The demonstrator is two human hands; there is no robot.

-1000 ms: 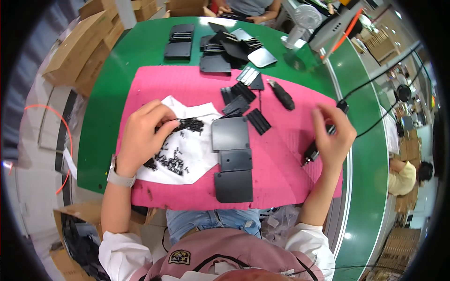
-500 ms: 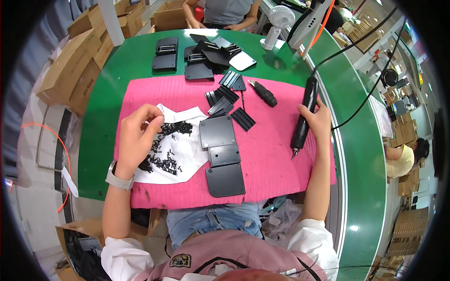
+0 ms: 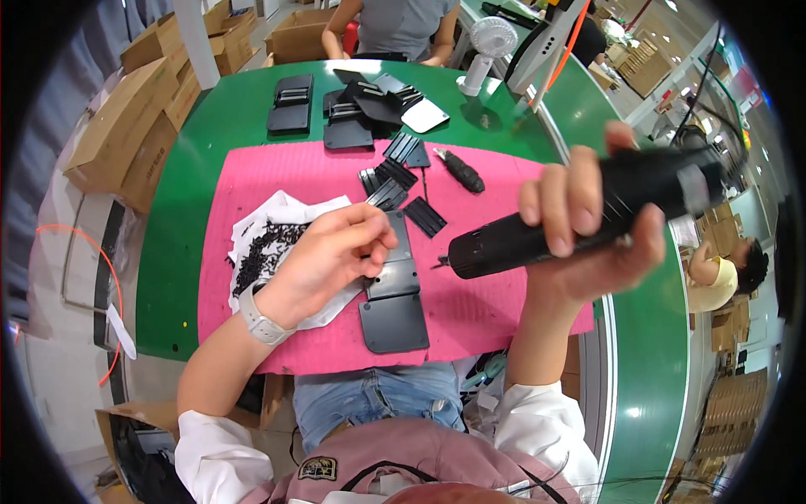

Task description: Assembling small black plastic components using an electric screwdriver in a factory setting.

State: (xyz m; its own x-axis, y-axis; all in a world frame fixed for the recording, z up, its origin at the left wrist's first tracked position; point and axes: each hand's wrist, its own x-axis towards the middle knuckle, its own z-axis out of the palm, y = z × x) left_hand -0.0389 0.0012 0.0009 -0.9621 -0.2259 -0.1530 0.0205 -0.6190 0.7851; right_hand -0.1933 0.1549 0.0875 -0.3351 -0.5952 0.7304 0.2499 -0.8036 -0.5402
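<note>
My right hand is wrapped round a black electric screwdriver, raised high and tilted, its bit pointing left. My left hand is over a dark plastic casing, thumb and fingers pinched together. Whatever sits in that pinch is too small to make out. The casing lies on a pink foam mat, partly covered by the left hand. Beneath the left forearm a white cloth carries a heap of small black screws.
Ribbed black plastic parts and a black-wrapped tool lie on the mat. Farther back, more dark casings and a small white fan are on the green table. A person sits opposite.
My left hand has moved right, from the screws to the casing. My right hand has lifted the screwdriver off the mat side and swung it from near upright to slanting, bit toward the left.
</note>
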